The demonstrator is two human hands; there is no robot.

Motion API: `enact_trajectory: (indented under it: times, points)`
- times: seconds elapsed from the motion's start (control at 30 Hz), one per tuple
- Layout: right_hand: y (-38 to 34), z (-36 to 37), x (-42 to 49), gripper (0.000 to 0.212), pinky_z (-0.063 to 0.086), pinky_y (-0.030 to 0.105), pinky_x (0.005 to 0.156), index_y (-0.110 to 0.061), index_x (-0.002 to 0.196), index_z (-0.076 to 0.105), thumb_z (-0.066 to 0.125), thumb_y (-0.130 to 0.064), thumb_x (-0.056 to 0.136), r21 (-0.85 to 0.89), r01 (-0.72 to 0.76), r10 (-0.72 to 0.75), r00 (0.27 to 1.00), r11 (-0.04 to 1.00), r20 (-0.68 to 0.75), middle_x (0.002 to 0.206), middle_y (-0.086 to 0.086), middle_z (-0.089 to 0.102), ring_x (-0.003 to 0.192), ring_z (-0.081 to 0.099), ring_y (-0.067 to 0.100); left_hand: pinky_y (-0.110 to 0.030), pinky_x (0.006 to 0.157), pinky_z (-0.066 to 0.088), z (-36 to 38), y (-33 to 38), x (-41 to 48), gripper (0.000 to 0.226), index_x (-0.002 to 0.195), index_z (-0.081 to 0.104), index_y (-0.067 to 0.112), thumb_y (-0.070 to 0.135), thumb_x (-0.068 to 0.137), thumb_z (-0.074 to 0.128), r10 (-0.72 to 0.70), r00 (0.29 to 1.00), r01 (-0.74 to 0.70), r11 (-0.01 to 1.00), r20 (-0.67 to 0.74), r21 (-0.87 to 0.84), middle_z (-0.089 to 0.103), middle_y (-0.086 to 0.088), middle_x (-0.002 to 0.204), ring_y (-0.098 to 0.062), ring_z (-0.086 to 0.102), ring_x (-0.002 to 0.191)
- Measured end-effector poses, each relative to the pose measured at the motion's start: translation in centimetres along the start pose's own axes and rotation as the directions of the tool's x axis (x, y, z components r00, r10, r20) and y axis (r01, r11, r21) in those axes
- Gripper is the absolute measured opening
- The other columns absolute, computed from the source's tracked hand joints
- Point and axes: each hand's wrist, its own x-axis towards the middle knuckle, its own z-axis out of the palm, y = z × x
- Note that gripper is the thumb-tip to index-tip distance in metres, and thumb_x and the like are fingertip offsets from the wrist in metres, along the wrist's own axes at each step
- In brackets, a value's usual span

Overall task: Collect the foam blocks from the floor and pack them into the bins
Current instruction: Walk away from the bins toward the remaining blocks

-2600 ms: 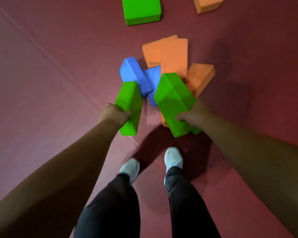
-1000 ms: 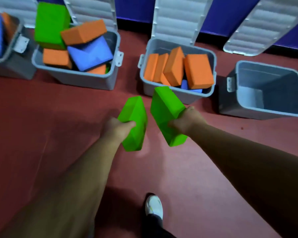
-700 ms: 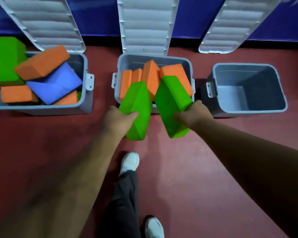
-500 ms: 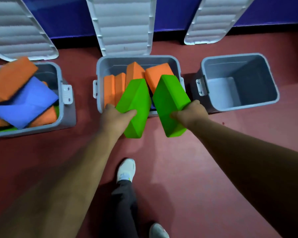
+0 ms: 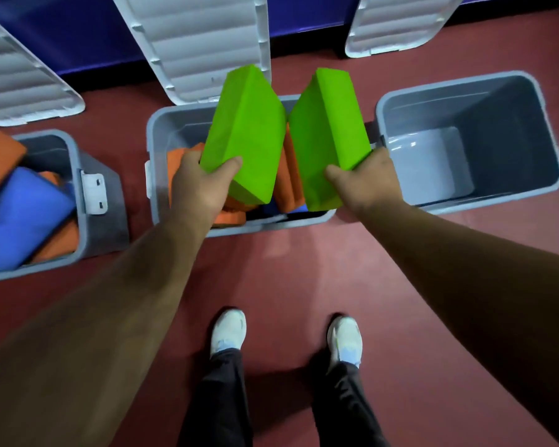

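I hold one green foam block [image 5: 244, 137] in my left hand [image 5: 196, 185] and another [image 5: 328, 137] in my right hand [image 5: 370, 179], fingers clamped on their near ends, over the middle bin [image 5: 157, 130]; probably light, squashy, easily held one-handed.

No legible text, label, brand, number or sign on any visible surface.

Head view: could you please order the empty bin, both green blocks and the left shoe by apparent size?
1. Empty grey bin
2. Left green foam block and right green foam block: alike, unranked, nearer camera
3. Left white shoe
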Motion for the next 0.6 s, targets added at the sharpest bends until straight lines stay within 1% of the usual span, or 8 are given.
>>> enact_trajectory:
  times: [0.1,0.17,0.3,0.37,0.4,0.47,0.5,0.6]
  points:
    - [-0.8,0.0,2.3,0.076,0.052,0.039,0.084,-0.005,0.113,0.055,0.069,-0.060,0.064,0.050,0.040,-0.041,0.999,0.998,0.025,0.111,0.013,0.064,0.103,0.063,0.031,-0.043,0.077,0.066,-0.1,0.4,1.2,0.054,0.104,0.074,0.021,0.062,0.069,0.081,-0.072,0.997,0.075,0.979,0.026,-0.192,0.077,0.002,0.100,-0.011,0.075,0.095]
    - [-1.3,0.3,3.8,0.074,0.052,0.036,0.081,-0.009,0.113,0.059,0.068,-0.064,0.064,0.084,0.038,-0.041,0.998,0.996,0.038,0.107,0.009,0.067,0.099,0.065,0.029,-0.041,0.080,0.065,-0.6,0.1,2.0,0.041,0.106,0.073,0.018,0.050,0.080,0.080,-0.099,0.995,0.099,0.947,0.014,-0.305,0.076,-0.001,0.107,-0.013,0.074,0.102]
    - [-2.0,1.6,5.5,0.081,0.056,0.042,0.092,-0.018,0.123,0.063,0.062,-0.078,0.068,0.174,-0.005,-0.028,0.982,0.985,0.185,0.113,0.005,0.070,0.103,0.068,0.027,-0.035,0.083,0.063,-1.5,-1.8,3.7,0.031,0.118,0.068,0.026,0.042,0.093,0.072,-0.213,0.976,0.205,0.856,0.038,-0.475,0.072,0.003,0.120,-0.021,0.073,0.106]
    - [-1.9,3.0,6.0,0.094,0.054,0.046,0.098,-0.016,0.137,0.058,0.045,-0.087,0.075,0.003,0.025,-0.024,0.923,1.000,0.384,0.121,0.016,0.067,0.110,0.066,0.037,-0.036,0.077,0.062,-1.8,-4.1,4.6,0.029,0.127,0.063,0.030,0.036,0.099,0.066,-0.309,0.950,0.305,0.882,0.047,-0.360,0.070,0.004,0.122,-0.022,0.072,0.102]
    - [-1.5,3.8,6.0,0.092,0.055,0.047,0.097,-0.012,0.139,0.057,0.038,-0.082,0.083,-0.108,0.047,0.009,0.883,0.993,0.469,0.121,0.022,0.066,0.109,0.066,0.040,-0.037,0.074,0.061,-1.9,-5.3,5.1,0.029,0.130,0.061,0.029,0.030,0.101,0.064,-0.351,0.936,0.347,0.908,0.025,-0.236,0.070,-0.001,0.124,-0.025,0.071,0.099]
    - [-0.3,5.4,6.0,0.073,0.061,0.051,0.087,-0.002,0.120,0.066,0.047,-0.067,0.093,-0.218,0.018,0.109,0.826,0.976,0.554,0.106,0.024,0.072,0.094,0.072,0.040,-0.041,0.072,0.062,-1.9,-7.1,5.7,0.026,0.126,0.063,0.024,0.018,0.100,0.061,-0.391,0.920,0.389,0.918,-0.009,-0.071,0.069,-0.013,0.124,-0.029,0.070,0.094]
    - [0.4,6.2,5.8,0.065,0.062,0.051,0.083,0.000,0.110,0.069,0.052,-0.060,0.094,-0.234,0.024,0.117,0.814,0.972,0.570,0.098,0.022,0.075,0.088,0.073,0.039,-0.042,0.074,0.063,-1.7,-8.0,6.0,0.024,0.122,0.064,0.021,0.016,0.099,0.062,-0.403,0.915,0.402,0.914,-0.007,-0.057,0.070,-0.015,0.121,-0.030,0.070,0.093]
    - [2.0,7.8,4.5,0.051,0.062,0.055,0.082,-0.002,0.100,0.071,0.054,-0.049,0.090,-0.219,0.028,0.110,0.798,0.975,0.593,0.096,0.020,0.075,0.088,0.075,0.038,-0.051,0.079,0.064,-1.1,-9.6,6.1,0.023,0.110,0.064,0.017,0.024,0.088,0.070,-0.441,0.897,0.441,0.897,0.002,0.010,0.072,-0.016,0.115,-0.035,0.074,0.097]
